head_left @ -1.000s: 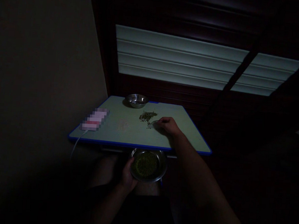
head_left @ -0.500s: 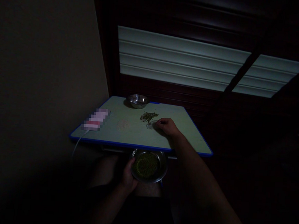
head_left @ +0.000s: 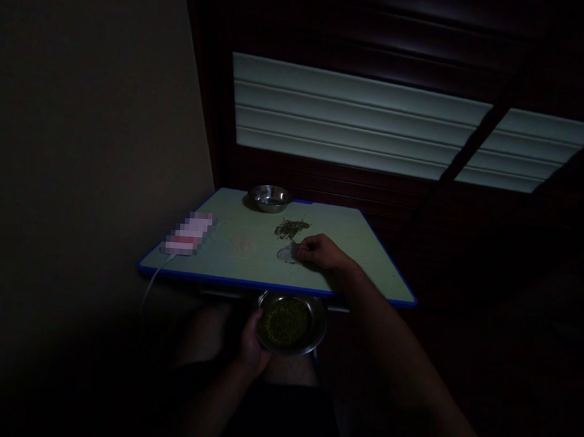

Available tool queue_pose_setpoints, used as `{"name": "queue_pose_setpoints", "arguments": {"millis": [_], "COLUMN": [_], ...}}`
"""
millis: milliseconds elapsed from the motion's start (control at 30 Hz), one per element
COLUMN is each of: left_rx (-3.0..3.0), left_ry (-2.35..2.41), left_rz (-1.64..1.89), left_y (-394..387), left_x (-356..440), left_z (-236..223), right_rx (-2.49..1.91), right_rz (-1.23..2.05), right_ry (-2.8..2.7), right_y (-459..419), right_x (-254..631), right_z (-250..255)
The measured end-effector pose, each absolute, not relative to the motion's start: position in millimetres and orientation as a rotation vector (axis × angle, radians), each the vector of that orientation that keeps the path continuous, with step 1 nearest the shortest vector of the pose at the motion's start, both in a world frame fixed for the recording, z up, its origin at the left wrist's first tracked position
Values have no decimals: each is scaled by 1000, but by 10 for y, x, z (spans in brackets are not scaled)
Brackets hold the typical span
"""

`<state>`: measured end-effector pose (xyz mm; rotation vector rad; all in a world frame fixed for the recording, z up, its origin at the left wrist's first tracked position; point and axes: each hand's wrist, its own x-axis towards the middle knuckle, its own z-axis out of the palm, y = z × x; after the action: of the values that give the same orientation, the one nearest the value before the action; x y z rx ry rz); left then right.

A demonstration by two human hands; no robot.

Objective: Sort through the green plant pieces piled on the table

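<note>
My left hand [head_left: 253, 349] grips the left rim of a steel bowl [head_left: 319, 337], held just below the table's front edge. Small green grains, possibly mung beans [head_left: 284, 322], cover much of the bowl's inside. Over the tabletop, my right hand [head_left: 323, 252] is closed on a clear, rounded thin piece [head_left: 286, 253], its exact kind unclear in the dim light. That piece is low over the table, with a few grains along its near edge. Just beyond it lies a loose pile of green grains [head_left: 291, 229].
The pale table [head_left: 363, 269] has a blue edge. A second steel bowl [head_left: 270, 200] stands at its back left. Pale scattered bits [head_left: 243, 244] lie left of my right hand. A pixelated pink object [head_left: 188, 234] with a white cable [head_left: 154, 277] rests at the left. A louvred panel [head_left: 348, 110] rises behind.
My right hand has moved the clear piece slightly left and nearer to me, away from the grain pile. The left hand and its bowl stay in place.
</note>
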<state>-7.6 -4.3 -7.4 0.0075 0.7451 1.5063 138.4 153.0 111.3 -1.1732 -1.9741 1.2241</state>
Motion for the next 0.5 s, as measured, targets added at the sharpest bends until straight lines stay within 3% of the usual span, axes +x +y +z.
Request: {"name": "queue_pose_setpoints", "arguments": {"millis": [500], "left_rx": [45], "left_ry": [750], "left_rz": [1518], "left_y": [-40], "left_x": [-86], "left_z": [-137], "right_rx": [-1202], "right_rz": [1341], "right_ry": [-2053], "right_y": [1141], "right_x": [1394], "right_z": [1242]}}
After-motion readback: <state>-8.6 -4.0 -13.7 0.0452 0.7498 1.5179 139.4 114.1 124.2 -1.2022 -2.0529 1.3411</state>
